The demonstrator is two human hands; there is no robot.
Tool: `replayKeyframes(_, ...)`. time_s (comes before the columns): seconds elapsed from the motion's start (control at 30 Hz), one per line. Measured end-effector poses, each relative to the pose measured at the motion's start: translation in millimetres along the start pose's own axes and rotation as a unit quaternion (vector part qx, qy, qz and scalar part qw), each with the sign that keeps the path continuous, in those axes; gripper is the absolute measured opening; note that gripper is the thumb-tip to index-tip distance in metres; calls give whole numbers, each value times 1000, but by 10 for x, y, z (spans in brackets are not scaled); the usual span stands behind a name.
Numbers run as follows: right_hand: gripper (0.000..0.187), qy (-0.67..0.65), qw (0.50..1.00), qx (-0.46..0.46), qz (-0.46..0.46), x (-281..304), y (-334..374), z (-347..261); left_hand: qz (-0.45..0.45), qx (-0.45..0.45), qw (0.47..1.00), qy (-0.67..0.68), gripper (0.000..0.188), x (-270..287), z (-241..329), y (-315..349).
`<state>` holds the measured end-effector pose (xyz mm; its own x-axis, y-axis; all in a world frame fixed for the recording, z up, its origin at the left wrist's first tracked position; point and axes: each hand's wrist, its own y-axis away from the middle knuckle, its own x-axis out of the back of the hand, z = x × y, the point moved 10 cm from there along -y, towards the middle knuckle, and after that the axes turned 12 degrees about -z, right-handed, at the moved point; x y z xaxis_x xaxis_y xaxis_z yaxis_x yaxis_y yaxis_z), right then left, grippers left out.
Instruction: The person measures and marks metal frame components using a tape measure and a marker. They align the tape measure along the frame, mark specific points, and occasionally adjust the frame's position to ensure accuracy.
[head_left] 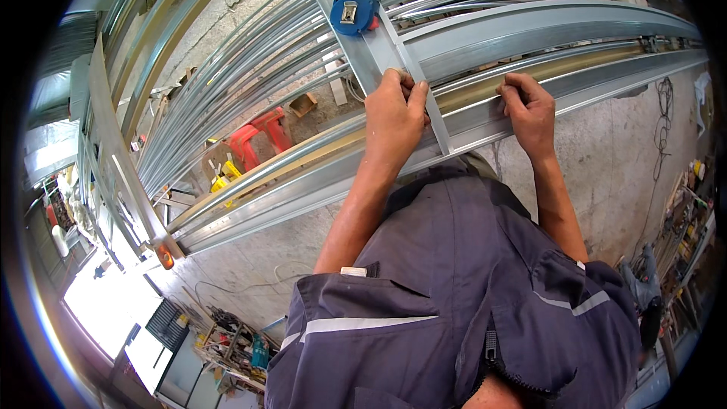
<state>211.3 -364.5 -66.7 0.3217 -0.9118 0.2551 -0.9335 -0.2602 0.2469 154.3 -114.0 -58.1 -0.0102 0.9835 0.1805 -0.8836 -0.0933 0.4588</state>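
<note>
Crosspiece [438, 127] and long grey rails [530, 28] already lay joined or butted together as a frame in front of the person's waist, with a broad grey bar [369, 53] running away on the far side. Whether that corner had been fastened could not be told. The hands were apart: the left hand [395, 117] had its thumb and fingers drawn together at the crosspiece's far end, while the right hand [530, 115] was curled just over the rails. Whether either pinched something small was hidden. A blue tape measure [354, 15] rested on the broad bar, out of both hands. Beyond the frame, many thin metal strips [219, 98] lay loose, apparently unused so far.
</note>
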Motion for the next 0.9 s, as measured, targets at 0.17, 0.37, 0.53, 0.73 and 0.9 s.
replayKeyframes(0.17,16,-7,1000,7,3,8,-3,-11,-2,1,1000,-18,20,-2,26,-2)
replayKeyframes(0.37,15,-4,1000,-12,-13,-12,-4,-25,-8,6,1000,-23,21,3,18,-18)
replayKeyframes(0.53,17,-18,1000,-3,-2,8,-9,-13,-28,16,999,-24,21,-12,6,-47)
replayKeyframes(0.73,18,28,998,-14,-49,-122,-35,-113,-28,17,999,-24,22,-9,7,-39)
replayKeyframes(0.9,21,88,983,14,-163,-653,-64,-277,-19,12,1000,7,24,-32,-46,-53)
